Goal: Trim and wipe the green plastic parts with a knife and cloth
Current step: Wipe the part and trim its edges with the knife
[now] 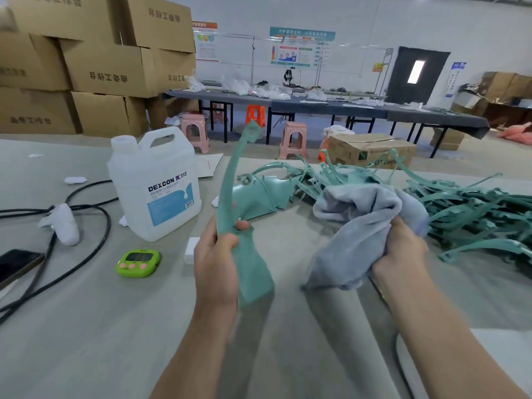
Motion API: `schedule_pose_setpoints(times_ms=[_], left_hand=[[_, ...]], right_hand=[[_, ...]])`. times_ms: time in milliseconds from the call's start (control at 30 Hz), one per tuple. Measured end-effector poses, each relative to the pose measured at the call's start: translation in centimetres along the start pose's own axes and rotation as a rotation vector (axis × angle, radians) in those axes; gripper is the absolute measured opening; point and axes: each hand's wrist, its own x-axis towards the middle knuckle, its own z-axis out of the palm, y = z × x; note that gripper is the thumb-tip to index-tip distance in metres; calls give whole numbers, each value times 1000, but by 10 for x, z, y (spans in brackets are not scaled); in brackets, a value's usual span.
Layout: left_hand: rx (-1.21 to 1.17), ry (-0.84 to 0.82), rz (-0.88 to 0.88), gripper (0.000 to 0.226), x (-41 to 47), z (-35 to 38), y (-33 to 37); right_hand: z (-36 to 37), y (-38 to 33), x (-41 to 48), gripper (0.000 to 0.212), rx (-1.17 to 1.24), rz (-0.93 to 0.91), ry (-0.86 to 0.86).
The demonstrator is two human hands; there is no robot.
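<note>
- We work at a wide pale-grey table [86, 326]; everything for the job sits on it or is held just above it.
- Big tangled heap of green curved plastic parts [472, 211] fills the right and far side of the table. We can't tell which are done and which aren't; no separate finished stack is obvious.
- White translucent plastic jug w/ a blue "DEXCON" label [155, 182] stands upright at left-centre, cap on, prob. the cleaning fluid.
- Grey terry cloth [359, 223] is bunched up at right-centre, lifted off the table, its lower end hanging down.
- One long, curved green plastic part w/ a broad flat lower end [226, 203] is up in front of us, roughly vertical, its thin end pointing away and up.
- Left hand [216, 266] is wrapped round that part near the wide end, thumb pressed on the front.
- Right hand [403, 249] is clenched round the bunched cloth. Cloth and part are apart, not touching.
- Dark phone [17, 264] lies at the left edge.
- Lime-green digital timer w/ pink buttons [138, 263] lies near the jug.
- No knife in view, so we judge this piece is at the wipe step, and the wipe itself isn't yet begun.
- Progress overall: early to mid, we'd say, since the heap is large and each piece needs trim + wipe.
</note>
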Motion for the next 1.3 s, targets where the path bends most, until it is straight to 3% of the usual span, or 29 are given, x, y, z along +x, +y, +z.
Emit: schedule_pose_setpoints(times_ms=[100, 167, 233, 333, 367, 433, 533, 633, 700, 800, 933, 1000, 1067, 1167, 1233, 1300], left_hand=[[673, -57, 551, 56, -11, 10, -6], [972, -152, 648, 57, -23, 22, -27], [1182, -289, 471, 63, -35, 34, -46], [1278, -464, 356, 71, -45, 39, -67], [1205, -446, 356, 69, -43, 38, -65], [1028, -246, 381, 57, -33, 32, -56], [1151, 36, 266, 51, -8, 6, -48], [1255, -20, 32, 61, -3, -9, -49], [1220, -91, 16, 71, -7, -1, -51], [1035, -70, -35, 73, -8, 11, -50], [609, 19, -317, 33, 3, -3, -38], [373, -23, -480, 25, 9, -12, -31], [185, -61, -556, 17, 9, -13, -27], [-42, -153, -635, 21, 4, -5, -25], [-171, -163, -671, 33, 0, 1, -25], [-321, -122, -655, 44, -2, 4, -27]], right_hand=[[-15, 0, -4, 29, 58, 48, 44], [-27, 1, -6, 40, 168, 46, 46], [-39, 4, -8, 46, 255, 16, 41], [-52, 11, -16, 31, 156, -72, 90], [-55, 12, -18, 26, 116, -108, 102], [-59, 9, -17, 18, 72, -227, 114], [-63, -5, -19, 16, 104, -445, 141], [-60, -3, -29, 31, -111, -600, 111], [-54, 14, -49, 41, -384, -671, -9], [-43, 45, -84, 37, -795, -926, -300], [-36, 54, -95, 65, -1015, -1021, -693], [-37, 49, -90, 76, -1118, -1003, -848], [-37, 45, -86, 75, -1183, -905, -784], [-29, 44, -87, 56, -1158, -789, -505], [-24, 51, -95, 43, -1129, -943, -492], [-25, 60, -110, 34, -1064, -1100, -590]])
